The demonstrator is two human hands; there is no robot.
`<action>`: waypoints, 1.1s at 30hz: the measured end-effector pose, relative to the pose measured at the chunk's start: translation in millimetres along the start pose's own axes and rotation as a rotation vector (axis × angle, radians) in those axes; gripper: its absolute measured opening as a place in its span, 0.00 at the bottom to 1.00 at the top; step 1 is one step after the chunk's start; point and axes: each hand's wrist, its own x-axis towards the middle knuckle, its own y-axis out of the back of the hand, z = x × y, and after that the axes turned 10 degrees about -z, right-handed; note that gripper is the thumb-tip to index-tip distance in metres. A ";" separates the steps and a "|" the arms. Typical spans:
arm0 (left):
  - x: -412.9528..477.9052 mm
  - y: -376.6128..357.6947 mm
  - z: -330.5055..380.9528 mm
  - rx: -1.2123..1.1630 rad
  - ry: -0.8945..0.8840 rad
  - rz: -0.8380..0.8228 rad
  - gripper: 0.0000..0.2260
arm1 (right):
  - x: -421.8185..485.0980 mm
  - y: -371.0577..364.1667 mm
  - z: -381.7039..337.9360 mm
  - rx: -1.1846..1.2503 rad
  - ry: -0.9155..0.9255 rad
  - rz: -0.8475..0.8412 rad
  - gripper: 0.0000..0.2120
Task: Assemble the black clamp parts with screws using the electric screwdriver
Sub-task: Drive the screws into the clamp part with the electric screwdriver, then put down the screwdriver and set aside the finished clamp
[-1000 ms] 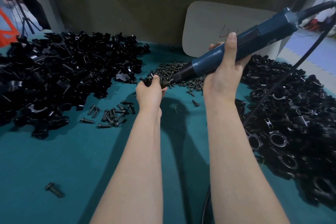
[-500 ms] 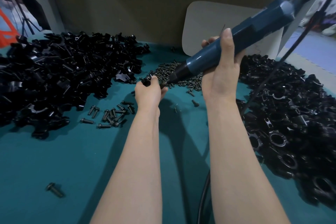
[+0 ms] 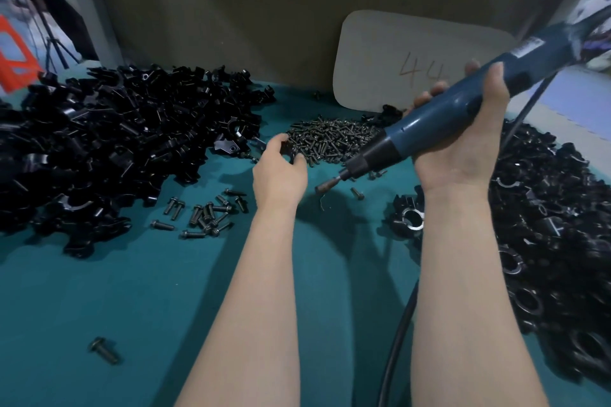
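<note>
**Left hand** [image 3: 279, 175]: the fingers are curled and pinch a small black clamp part [image 3: 291, 152] between thumb and fingertips. The hand hides most of the part. The hand sits at the 7 o'clock edge of the screw pile [image 3: 330, 139], which lies on the teal counter [image 3: 99, 307] just above the centre of the view.

**Right hand** [image 3: 463, 145]: it is closed round the barrel of the blue electric screwdriver [image 3: 463, 102], palm toward the camera. The tool slants from 2 o'clock down to 8 o'clock. Its bit [image 3: 325, 187] hangs above the counter at 4 o'clock of the left hand, near the held part but apart from it. A black cable [image 3: 396, 340] runs beside the right forearm to the 6 o'clock edge.

**Stock on the counter:**
- A large heap of clamp parts [image 3: 115, 142] lies at 9 o'clock.
- A second heap [image 3: 545, 241] lies at 3 o'clock, with one ring-shaped clamp [image 3: 410, 218] at its inner edge, just beside the right wrist.
- Loose screws [image 3: 205, 211] are scattered at 8 o'clock of the left hand.
- A single screw [image 3: 104, 350] lies at 7 o'clock of the view.
- A card marked "44" [image 3: 413, 56] stands upright at 1 o'clock against the back wall.
</note>
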 end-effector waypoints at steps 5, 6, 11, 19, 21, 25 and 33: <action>-3.9 -2.6 10.8 -0.056 -0.141 -0.038 0.23 | 7.0 11.1 2.6 -0.372 -0.337 0.267 0.29; -4.8 -3.3 10.7 -0.041 -0.157 -0.064 0.25 | 9.0 14.0 6.3 -0.430 -0.384 0.272 0.33; -5.5 -13.0 7.0 -0.010 -0.279 -0.197 0.33 | 12.0 28.8 30.4 -0.707 -0.435 0.335 0.46; -3.1 -20.5 5.8 0.030 -0.295 -0.154 0.11 | 13.5 42.1 41.9 -1.466 -0.647 0.246 0.31; -4.2 -22.1 7.0 0.036 -0.304 -0.142 0.12 | 13.5 37.4 42.8 -1.643 -0.719 0.231 0.24; -10.7 -30.6 16.5 0.056 -0.301 -0.153 0.18 | 11.9 33.3 39.5 -1.683 -0.722 0.194 0.17; -37.8 -90.8 66.4 0.058 -0.483 -0.302 0.18 | -3.3 23.0 -14.6 -1.313 -0.248 0.249 0.12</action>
